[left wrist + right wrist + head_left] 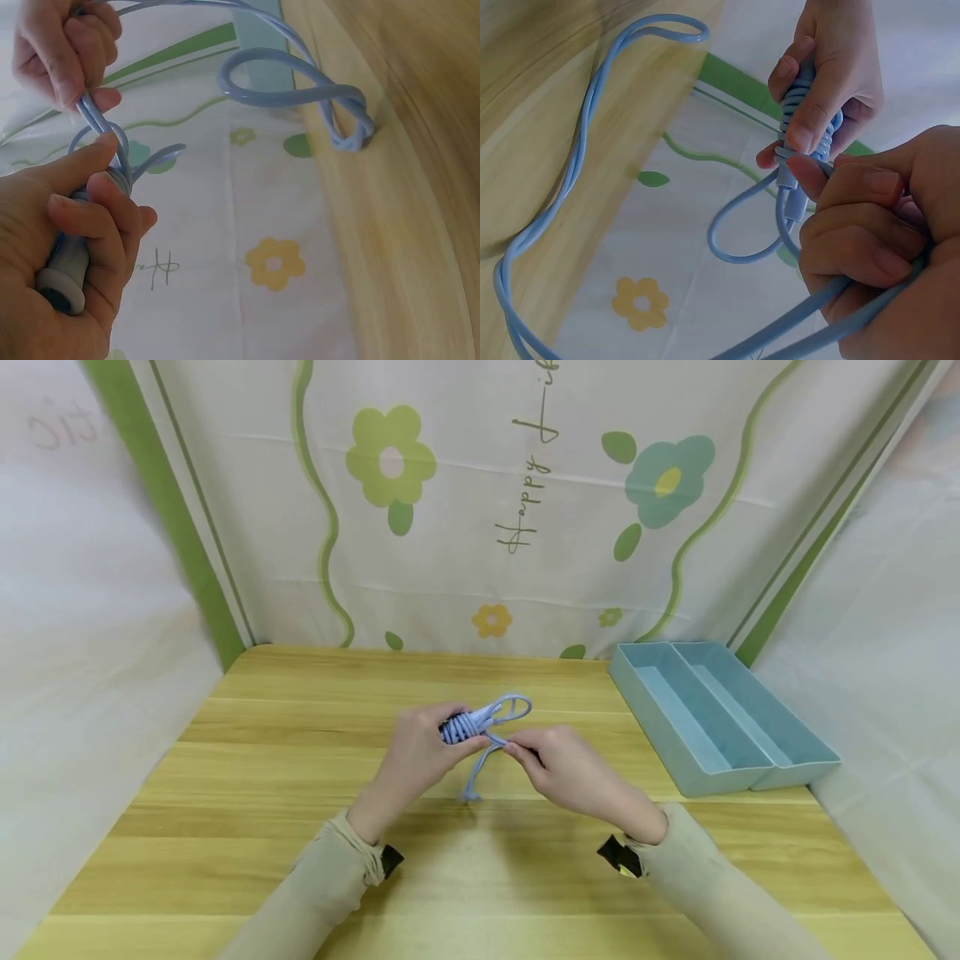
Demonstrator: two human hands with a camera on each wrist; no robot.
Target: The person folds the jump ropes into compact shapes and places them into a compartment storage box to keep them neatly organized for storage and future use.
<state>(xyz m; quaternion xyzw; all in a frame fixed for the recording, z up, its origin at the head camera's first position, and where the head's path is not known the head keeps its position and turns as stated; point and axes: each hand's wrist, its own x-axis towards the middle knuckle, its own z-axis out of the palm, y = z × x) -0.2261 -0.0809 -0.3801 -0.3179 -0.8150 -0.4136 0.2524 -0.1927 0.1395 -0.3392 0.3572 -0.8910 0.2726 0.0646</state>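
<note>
A light blue jump rope (463, 727) is held up over the table, its cord wound in several turns around the bundled handles. My left hand (420, 742) grips this bundle, thumb along the wraps. In the left wrist view a pale handle end (66, 271) pokes out below the palm. My right hand (558, 764) pinches the cord close to the handles' tips. In the right wrist view, two strands (810, 319) run out from its curled fingers. A small cord loop (718, 238) stands out beside the handle tips. Doubled cord (574, 161) hangs down with a bend at its end.
Two light blue bins (660, 727) stand side by side at the wooden table's (315, 827) right back edge. A white curtain (450, 568) with printed flowers rises behind the table, and white sheets flank it at both sides.
</note>
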